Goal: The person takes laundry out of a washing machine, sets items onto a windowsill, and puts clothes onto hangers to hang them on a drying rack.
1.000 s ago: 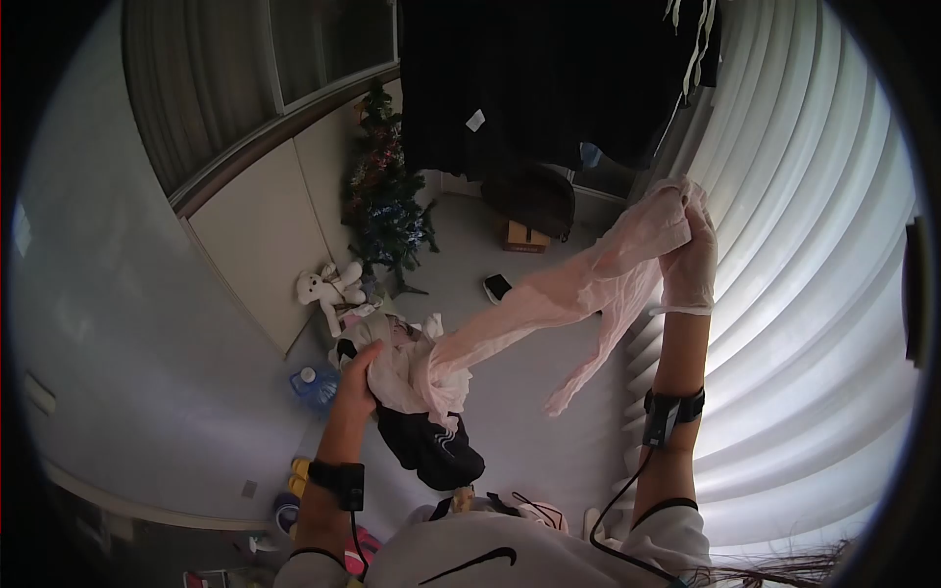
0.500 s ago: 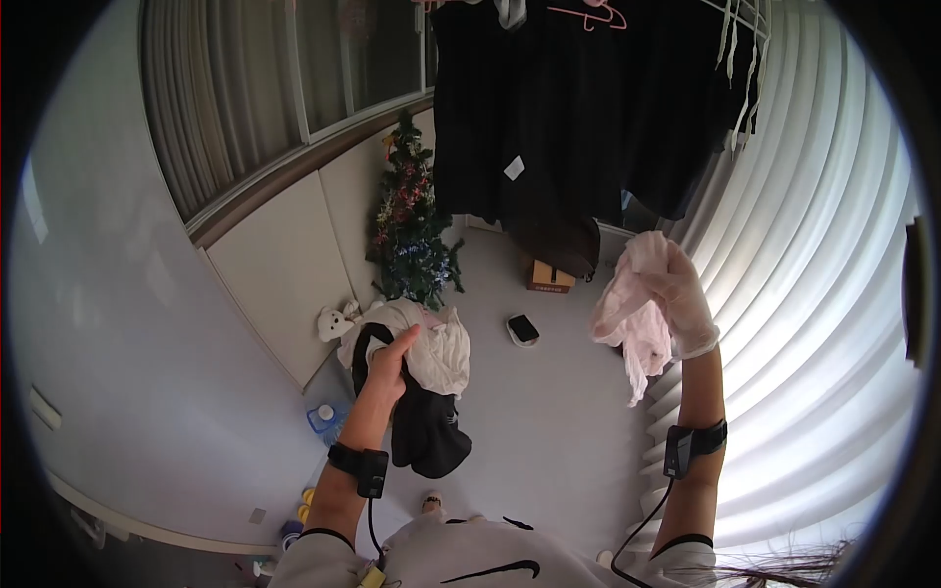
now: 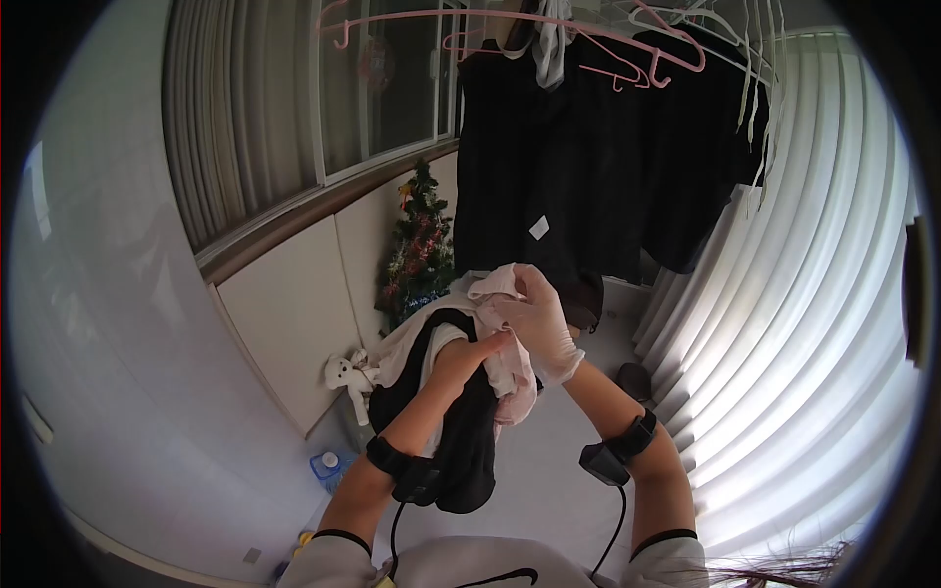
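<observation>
My left hand (image 3: 469, 361) is closed around a bundle of clothes, its thumb against a pale pink cloth. In the bundle are a black garment (image 3: 463, 456), which hangs down below the wrist, and a whitish garment (image 3: 417, 328) on the far side. My right hand (image 3: 539, 325) wears a thin, see-through white glove. Its fingers pinch the top of the pink cloth (image 3: 514, 380), right beside the left thumb. Folds of the cloth droop between and below both hands. Most of my left fingers are hidden under the fabric.
Dark clothes (image 3: 549, 147) and pink hangers (image 3: 549, 20) hang ahead, above the hands. A small decorated Christmas tree (image 3: 417, 245) and a white teddy bear (image 3: 345, 372) stand at the left wall. White curtains (image 3: 823, 274) line the right. A blue water jug (image 3: 328, 472) is on the floor.
My right hand has moved left with the pink cloth and now meets the left hand at the bundle. The view has tilted up, so more hangers show.
</observation>
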A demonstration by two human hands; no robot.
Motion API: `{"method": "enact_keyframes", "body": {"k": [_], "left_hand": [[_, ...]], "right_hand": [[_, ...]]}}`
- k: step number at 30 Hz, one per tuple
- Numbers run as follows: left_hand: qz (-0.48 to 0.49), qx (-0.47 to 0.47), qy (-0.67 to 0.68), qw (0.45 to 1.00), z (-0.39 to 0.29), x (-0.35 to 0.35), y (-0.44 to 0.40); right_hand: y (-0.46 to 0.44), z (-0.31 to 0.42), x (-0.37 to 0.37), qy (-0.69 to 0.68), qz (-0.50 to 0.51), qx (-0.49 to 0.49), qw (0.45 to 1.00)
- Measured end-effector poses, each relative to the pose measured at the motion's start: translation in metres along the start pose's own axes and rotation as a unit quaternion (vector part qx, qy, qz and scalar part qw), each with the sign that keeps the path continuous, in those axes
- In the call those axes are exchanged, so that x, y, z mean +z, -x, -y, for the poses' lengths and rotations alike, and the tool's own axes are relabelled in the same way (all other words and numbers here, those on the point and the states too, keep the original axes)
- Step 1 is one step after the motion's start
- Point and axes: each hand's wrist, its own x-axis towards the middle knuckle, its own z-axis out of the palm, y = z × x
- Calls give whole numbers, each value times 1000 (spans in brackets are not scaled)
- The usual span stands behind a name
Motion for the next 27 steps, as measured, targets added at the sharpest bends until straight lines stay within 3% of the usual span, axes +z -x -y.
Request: {"method": "enact_keyframes", "body": {"k": [2, 5, 9, 11, 13, 15, 17, 19, 20, 21, 26, 27], "left_hand": [[-4, 32, 29, 999, -9, 7, -11], [-7, 5, 42, 999, -10, -3, -28], [30, -45, 81, 995, -26, -18, -20], [8, -77, 70, 995, -30, -21, -18], [-3, -74, 77, 994, -25, -28, -27], [-23, -94, 56, 994, -27, -32, -29], [-36, -113, 36, 992, -25, -41, -32], [-26, -99, 46, 994, -28, -51, -40], [-48, -102, 41, 993, -32, -53, -41], [-45, -103, 42, 993, -34, -55, -44], [-118, -65, 8, 991, -65, -48, -63], [-133, -48, 5, 990, -67, -50, -64]], "right_hand": [[-14, 5, 0, 34, -4, 35, 999], [-40, 22, -10, -122, 31, 32, 992], [-52, 36, -25, -112, 3, 62, 992], [-58, 42, -32, -123, -64, 105, 985], [-70, 48, -40, -95, -68, 121, 986], [-79, 55, -55, 126, -95, 69, 985], [-86, 50, -81, 348, -122, -54, 928], [-98, 54, -104, 444, -128, -46, 886], [-101, 55, -118, 457, -102, 18, 883], [-98, 73, -117, 429, -55, 148, 889], [-105, 67, -137, 490, 92, 215, 840], [-104, 53, -143, 537, 145, 162, 815]]}}
